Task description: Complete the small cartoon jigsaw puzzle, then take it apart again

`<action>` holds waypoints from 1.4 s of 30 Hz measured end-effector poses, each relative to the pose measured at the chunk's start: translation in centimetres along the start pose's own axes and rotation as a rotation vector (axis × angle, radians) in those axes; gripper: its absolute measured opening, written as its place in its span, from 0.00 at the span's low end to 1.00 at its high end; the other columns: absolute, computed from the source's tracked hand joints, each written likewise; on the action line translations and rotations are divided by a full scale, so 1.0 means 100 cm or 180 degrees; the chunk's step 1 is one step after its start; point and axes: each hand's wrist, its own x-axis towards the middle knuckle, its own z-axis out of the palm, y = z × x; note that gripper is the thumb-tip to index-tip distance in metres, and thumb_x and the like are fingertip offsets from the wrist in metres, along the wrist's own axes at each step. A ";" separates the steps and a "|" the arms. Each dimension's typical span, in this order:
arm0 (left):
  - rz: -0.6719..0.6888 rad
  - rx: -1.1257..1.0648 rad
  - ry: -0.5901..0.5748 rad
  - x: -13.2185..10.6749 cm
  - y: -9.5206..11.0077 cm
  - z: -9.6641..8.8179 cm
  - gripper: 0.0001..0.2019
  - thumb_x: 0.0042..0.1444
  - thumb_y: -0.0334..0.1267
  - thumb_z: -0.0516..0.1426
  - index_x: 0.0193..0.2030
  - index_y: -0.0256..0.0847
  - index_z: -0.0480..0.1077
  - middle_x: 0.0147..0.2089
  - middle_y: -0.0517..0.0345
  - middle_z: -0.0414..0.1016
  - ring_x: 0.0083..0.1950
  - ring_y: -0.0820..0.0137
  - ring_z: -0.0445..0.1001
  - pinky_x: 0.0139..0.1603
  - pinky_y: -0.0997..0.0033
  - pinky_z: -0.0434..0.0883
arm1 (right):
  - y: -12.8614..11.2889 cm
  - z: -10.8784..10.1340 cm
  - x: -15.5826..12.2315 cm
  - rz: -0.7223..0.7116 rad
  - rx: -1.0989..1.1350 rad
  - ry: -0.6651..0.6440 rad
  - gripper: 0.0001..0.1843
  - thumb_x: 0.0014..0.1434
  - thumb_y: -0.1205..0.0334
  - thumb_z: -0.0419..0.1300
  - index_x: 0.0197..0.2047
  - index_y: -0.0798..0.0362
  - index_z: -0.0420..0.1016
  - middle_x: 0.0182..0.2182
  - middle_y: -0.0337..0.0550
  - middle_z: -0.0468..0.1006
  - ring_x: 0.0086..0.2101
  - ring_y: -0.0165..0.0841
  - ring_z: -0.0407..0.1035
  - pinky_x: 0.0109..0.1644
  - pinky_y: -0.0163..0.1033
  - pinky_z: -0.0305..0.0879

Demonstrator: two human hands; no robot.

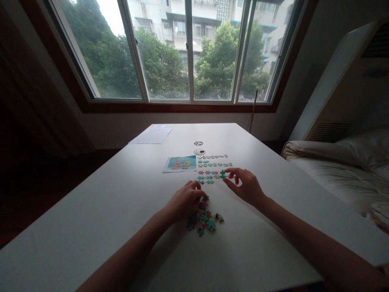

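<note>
My right hand (245,185) pinches a green jigsaw piece (223,174) at its fingertips, over the right end of the sorted rows. My left hand (186,200) is closed at the far edge of a loose pile of jigsaw pieces (210,224), thumb and finger on a small green piece (206,198). It hides part of the pile. Beyond both hands, several rows of jigsaw pieces (209,164) lie spaced out on the white table. Left of these rows lies a colourful picture card (182,163) with cartoon figures.
Two small round items (199,152) lie behind the rows on the white table (100,202). White paper sheets (151,135) rest at the far left corner. A couch (328,166) stands to the right, and a thin stick (253,111) leans below the window.
</note>
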 end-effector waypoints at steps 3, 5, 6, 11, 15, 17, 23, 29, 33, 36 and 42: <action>-0.0034 0.0055 0.0042 0.000 -0.003 0.000 0.12 0.52 0.26 0.50 0.37 0.43 0.71 0.39 0.54 0.65 0.42 0.67 0.63 0.41 0.69 0.65 | 0.000 0.000 0.000 -0.0031 -0.0006 0.0016 0.13 0.55 0.56 0.55 0.41 0.54 0.69 0.26 0.38 0.73 0.21 0.25 0.62 0.32 0.34 0.58; -0.0049 0.0101 0.0040 0.000 -0.004 -0.001 0.11 0.52 0.27 0.50 0.37 0.42 0.70 0.40 0.54 0.65 0.42 0.67 0.63 0.41 0.69 0.65 | 0.001 0.001 -0.001 -0.0020 -0.0025 -0.0007 0.12 0.55 0.56 0.55 0.40 0.53 0.69 0.26 0.38 0.73 0.21 0.25 0.62 0.33 0.34 0.58; -0.0054 0.0129 0.0025 0.000 -0.004 -0.001 0.11 0.52 0.27 0.50 0.38 0.42 0.70 0.40 0.54 0.65 0.42 0.67 0.63 0.40 0.69 0.65 | 0.001 0.002 -0.001 -0.0005 -0.0038 -0.0025 0.12 0.55 0.56 0.55 0.41 0.53 0.69 0.26 0.38 0.73 0.21 0.25 0.62 0.33 0.34 0.58; -0.0038 0.0289 -0.0088 -0.001 -0.005 -0.006 0.11 0.53 0.29 0.51 0.40 0.45 0.70 0.40 0.54 0.64 0.41 0.67 0.64 0.39 0.69 0.66 | 0.003 0.004 0.000 0.0001 -0.0115 -0.0209 0.12 0.55 0.55 0.55 0.41 0.52 0.69 0.27 0.37 0.73 0.22 0.25 0.62 0.34 0.34 0.56; -0.0075 0.0395 -0.0168 -0.002 -0.006 -0.012 0.10 0.53 0.30 0.50 0.40 0.44 0.69 0.40 0.54 0.65 0.41 0.66 0.64 0.38 0.68 0.65 | 0.012 0.009 0.015 0.0075 -0.0201 -0.0528 0.12 0.53 0.55 0.56 0.40 0.51 0.70 0.27 0.36 0.73 0.22 0.25 0.63 0.33 0.33 0.56; -0.0096 0.0421 -0.0180 -0.002 -0.007 -0.014 0.08 0.54 0.31 0.50 0.39 0.43 0.69 0.40 0.54 0.65 0.41 0.66 0.64 0.38 0.68 0.65 | 0.022 0.015 0.029 0.0196 -0.0187 -0.0703 0.13 0.52 0.54 0.56 0.40 0.50 0.70 0.27 0.36 0.74 0.23 0.25 0.64 0.31 0.32 0.56; -0.0161 0.0374 -0.0176 -0.003 -0.011 -0.018 0.06 0.54 0.33 0.51 0.37 0.42 0.68 0.39 0.54 0.65 0.42 0.66 0.64 0.40 0.68 0.65 | 0.068 0.048 0.076 0.0900 0.0001 -0.1293 0.15 0.51 0.54 0.57 0.40 0.51 0.71 0.29 0.38 0.75 0.28 0.28 0.68 0.31 0.31 0.59; -0.0204 0.0318 -0.0175 -0.004 -0.015 -0.020 0.05 0.54 0.35 0.52 0.37 0.42 0.68 0.39 0.54 0.65 0.42 0.66 0.64 0.40 0.68 0.65 | 0.096 0.082 0.097 0.1119 0.0091 -0.1694 0.14 0.47 0.55 0.60 0.35 0.55 0.75 0.29 0.42 0.76 0.27 0.29 0.69 0.28 0.30 0.60; -0.0204 0.0305 -0.0179 -0.005 -0.017 -0.021 0.05 0.54 0.35 0.52 0.36 0.42 0.68 0.39 0.54 0.66 0.42 0.66 0.64 0.39 0.68 0.65 | 0.100 0.093 0.098 0.1201 0.0148 -0.1906 0.15 0.46 0.54 0.60 0.35 0.54 0.76 0.29 0.42 0.77 0.26 0.28 0.69 0.25 0.29 0.60; -0.0201 0.0308 -0.0143 -0.006 -0.018 -0.021 0.06 0.54 0.35 0.52 0.37 0.42 0.68 0.39 0.54 0.65 0.42 0.66 0.64 0.39 0.69 0.65 | 0.100 0.097 0.098 0.1229 0.0143 -0.1957 0.16 0.46 0.53 0.60 0.35 0.54 0.76 0.30 0.43 0.77 0.26 0.28 0.69 0.25 0.29 0.60; -0.0200 0.0312 -0.0184 -0.008 -0.018 -0.021 0.06 0.54 0.35 0.52 0.37 0.43 0.68 0.38 0.55 0.66 0.41 0.66 0.64 0.40 0.68 0.65 | 0.096 0.096 0.098 0.1175 0.0072 -0.1870 0.16 0.47 0.53 0.60 0.37 0.53 0.76 0.30 0.42 0.77 0.27 0.28 0.69 0.27 0.29 0.59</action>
